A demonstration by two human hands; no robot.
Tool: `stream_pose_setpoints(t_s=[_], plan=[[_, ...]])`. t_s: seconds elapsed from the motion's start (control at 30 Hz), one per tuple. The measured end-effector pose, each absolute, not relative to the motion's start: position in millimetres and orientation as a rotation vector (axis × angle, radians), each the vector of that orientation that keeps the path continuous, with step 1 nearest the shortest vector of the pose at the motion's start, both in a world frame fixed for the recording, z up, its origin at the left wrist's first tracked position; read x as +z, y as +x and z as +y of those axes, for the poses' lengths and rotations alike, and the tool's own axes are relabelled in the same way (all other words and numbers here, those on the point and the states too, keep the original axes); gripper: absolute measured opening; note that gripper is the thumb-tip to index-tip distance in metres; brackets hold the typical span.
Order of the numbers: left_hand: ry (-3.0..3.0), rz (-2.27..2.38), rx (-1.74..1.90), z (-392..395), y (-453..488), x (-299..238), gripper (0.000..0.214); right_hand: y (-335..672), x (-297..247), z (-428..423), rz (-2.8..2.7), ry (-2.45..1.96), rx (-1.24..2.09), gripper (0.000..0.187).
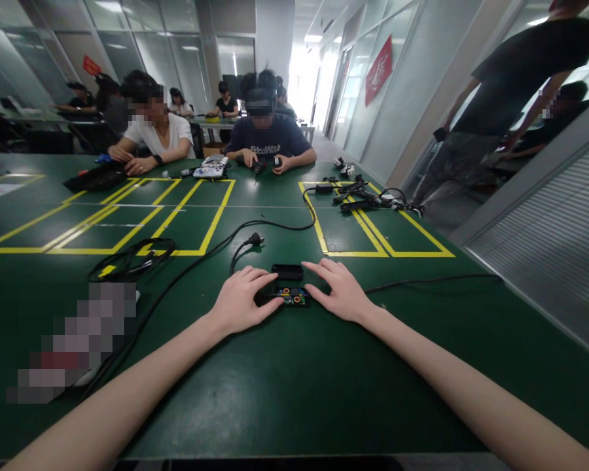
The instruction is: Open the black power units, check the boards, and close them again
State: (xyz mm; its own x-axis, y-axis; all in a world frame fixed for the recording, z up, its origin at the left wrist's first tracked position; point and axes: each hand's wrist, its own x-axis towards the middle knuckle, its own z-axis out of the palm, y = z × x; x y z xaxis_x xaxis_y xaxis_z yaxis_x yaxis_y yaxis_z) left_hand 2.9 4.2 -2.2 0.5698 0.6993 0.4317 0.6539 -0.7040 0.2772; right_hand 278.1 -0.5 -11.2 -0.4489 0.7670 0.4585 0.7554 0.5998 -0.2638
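Right in front of me on the green table, a small circuit board (293, 297) with copper-coloured ring coils lies between my two hands. Just behind it is a black rectangular plastic case half (287, 272) with its hollow side up. My left hand (245, 297) rests at the left of both, fingers spread, its thumb at the board's left edge and its index finger by the case. On the other side, my right hand (342, 292) has its fingers apart, index fingertip at the case's right corner and thumb beside the board. Whether the fingertips press on either part is hard to tell.
A black power plug (255, 240) on its cable lies beyond my left hand. A coiled cable (132, 258) and a blurred-out long object (86, 340) are at left. Adapters and cables (356, 196) are heaped back right. Across the table, a person (265, 140) holds a drill.
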Motion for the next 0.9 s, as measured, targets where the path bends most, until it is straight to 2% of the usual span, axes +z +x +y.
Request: stream_pose_setpoints(t_s=[0.07, 0.13, 0.27, 0.47, 0.53, 0.73, 0.9], plan=[[2.717, 1.241, 0.738, 4.9, 4.5, -5.0, 0.070, 275.1, -13.4, 0.8, -2.322, -1.269, 0.079, 0.040], [2.729, 1.275, 0.644, 5.7, 5.4, -7.1, 0.080, 274.2, -14.8, 1.6, -2.353, -1.256, 0.154, 0.035], [2.750, 1.176, 0.581, 7.0, 5.4, -8.8, 0.065, 275.3, -15.9, 2.5, -2.257, -1.165, 0.365, 0.022], [2.760, 1.034, 0.745, 8.0, 3.2, -10.8, 0.048, 272.9, -13.7, 1.7, -1.989, -1.095, 0.704, 0.009], [2.764, 1.018, 0.787, 8.5, 2.3, -11.2, 0.050, 270.9, -14.1, 0.7, -1.907, -1.073, 0.808, 0.014], [2.749, 0.983, 0.845, 8.5, 1.0, -9.1, 0.059, 266.4, -20.6, 0.8, -1.728, -1.053, 0.939, 0.043], [2.723, 0.965, 0.814, 6.6, 1.3, -5.2, 0.065, 265.9, -20.4, 3.5, -1.672, -1.089, 1.061, 0.039]])
